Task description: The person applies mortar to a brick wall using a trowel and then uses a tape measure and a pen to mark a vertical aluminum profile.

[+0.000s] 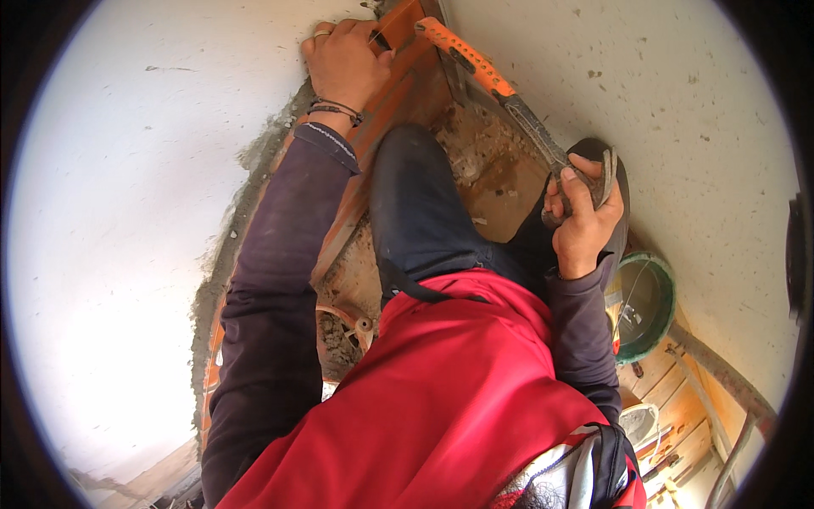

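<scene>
My right hand (pixel 585 216) is closed around the head end of a claw hammer (pixel 479 68). The hammer's orange and black handle points away, up and to the left, its tip near the far corner. My left hand (pixel 348 66) reaches to the far end of the left wall, fingers bent against the wall edge and the orange bricks (pixel 407 81). A thin line and a dark patch show between its thumb and forefinger; what it pinches there, if anything, I cannot make out.
Pale walls (pixel 127 170) stand close on both sides, the left one edged with rough grey mortar (pixel 222 254). A green bucket (pixel 649 305) of cloudy liquid stands at the right. Left of my body lies a container of mortar (pixel 337 343). Rubble (pixel 475 148) covers the floor ahead.
</scene>
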Tool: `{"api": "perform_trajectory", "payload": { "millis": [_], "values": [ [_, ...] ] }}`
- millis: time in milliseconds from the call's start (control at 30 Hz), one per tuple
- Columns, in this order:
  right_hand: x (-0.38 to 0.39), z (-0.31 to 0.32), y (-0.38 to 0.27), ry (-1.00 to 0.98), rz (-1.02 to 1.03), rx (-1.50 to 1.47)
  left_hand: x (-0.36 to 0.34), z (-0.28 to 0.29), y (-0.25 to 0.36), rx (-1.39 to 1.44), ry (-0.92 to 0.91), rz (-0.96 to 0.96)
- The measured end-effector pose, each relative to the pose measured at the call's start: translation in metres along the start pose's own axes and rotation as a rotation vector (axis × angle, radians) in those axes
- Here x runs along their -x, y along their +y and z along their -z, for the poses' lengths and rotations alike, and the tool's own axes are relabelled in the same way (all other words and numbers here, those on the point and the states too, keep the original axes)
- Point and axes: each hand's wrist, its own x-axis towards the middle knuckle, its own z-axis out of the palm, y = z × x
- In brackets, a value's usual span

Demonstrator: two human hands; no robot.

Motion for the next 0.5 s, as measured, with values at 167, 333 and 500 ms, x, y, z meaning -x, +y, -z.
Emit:
{"api": "perform_trajectory", "payload": {
  "millis": [167,333,500],
  "values": [
    [0.0,-0.014,0.007,-0.017,-0.044,-0.023,-0.001,0.003,-0.003,-0.021,-0.045,-0.02],
    [-0.009,-0.024,0.013,-0.009,-0.08,-0.016,0.0,0.005,-0.004,-0.016,-0.043,-0.033],
    [-0.011,-0.02,0.017,0.001,-0.08,-0.037,-0.003,0.001,-0.006,0.036,-0.047,-0.029]
  ]
}}
